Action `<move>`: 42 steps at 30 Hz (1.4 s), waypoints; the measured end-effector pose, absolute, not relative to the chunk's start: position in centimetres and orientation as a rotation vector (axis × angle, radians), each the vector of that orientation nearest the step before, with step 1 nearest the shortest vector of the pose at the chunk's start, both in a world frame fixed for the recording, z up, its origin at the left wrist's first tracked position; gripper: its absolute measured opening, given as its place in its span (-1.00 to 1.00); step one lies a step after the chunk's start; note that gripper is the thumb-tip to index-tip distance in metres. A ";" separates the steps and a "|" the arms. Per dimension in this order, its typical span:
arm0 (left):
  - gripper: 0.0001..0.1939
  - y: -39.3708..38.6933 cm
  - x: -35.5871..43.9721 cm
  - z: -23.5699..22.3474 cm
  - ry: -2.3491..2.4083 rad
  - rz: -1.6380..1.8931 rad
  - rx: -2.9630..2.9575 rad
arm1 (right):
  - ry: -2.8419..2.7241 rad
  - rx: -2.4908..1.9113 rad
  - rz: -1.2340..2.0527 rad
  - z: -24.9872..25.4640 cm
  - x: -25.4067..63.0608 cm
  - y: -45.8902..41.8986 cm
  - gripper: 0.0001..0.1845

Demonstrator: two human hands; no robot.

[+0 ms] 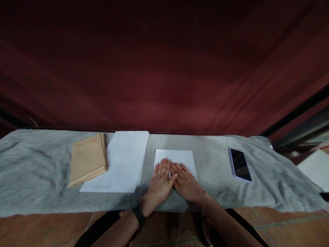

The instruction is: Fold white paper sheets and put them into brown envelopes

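Envelopes of brown paper [88,158] lie lower left on grey cloth [212,161] below red fabric [164,82], left hand [160,181] and right hand [186,181] together, flat on white paper [183,156].

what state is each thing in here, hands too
left hand: open, palm down on paper
right hand: open, palm down on paper
white paper: flat, partly covered by both hands
white sheets: stacked, slightly uneven
brown envelopes: piled, partly over the sheets
smartphone: face up, screen dark
gray cloth: spread out, wrinkled toward both ends
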State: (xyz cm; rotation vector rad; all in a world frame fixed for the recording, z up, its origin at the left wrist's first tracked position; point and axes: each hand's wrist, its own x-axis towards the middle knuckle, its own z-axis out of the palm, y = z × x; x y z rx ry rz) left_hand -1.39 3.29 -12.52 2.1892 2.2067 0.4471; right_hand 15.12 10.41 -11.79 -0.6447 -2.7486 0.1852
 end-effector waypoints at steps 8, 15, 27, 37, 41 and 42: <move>-0.28 5.2 -2.8 -11.7 2.335 0.316 2.091 | -2.796 -0.501 0.237 -11.5 15.8 7.7 -0.42; -0.27 6.5 -3.8 -11.3 2.444 0.237 2.035 | -2.881 -0.455 0.383 -10.4 16.4 6.7 -0.40; -0.37 5.8 -2.3 -10.2 2.347 0.435 2.136 | -2.488 -0.680 0.772 -7.7 17.2 9.2 -0.52; -0.40 2.4 2.2 -11.5 1.994 0.449 2.432 | -2.603 -1.029 0.247 -12.1 17.4 9.4 -0.36; -0.40 2.2 1.7 -11.5 2.021 0.407 2.447 | -2.599 -1.066 0.134 -12.7 17.8 9.0 -0.35; -0.41 2.2 1.6 -11.5 2.033 0.409 2.445 | -2.594 -1.090 0.112 -12.8 18.0 9.0 -0.34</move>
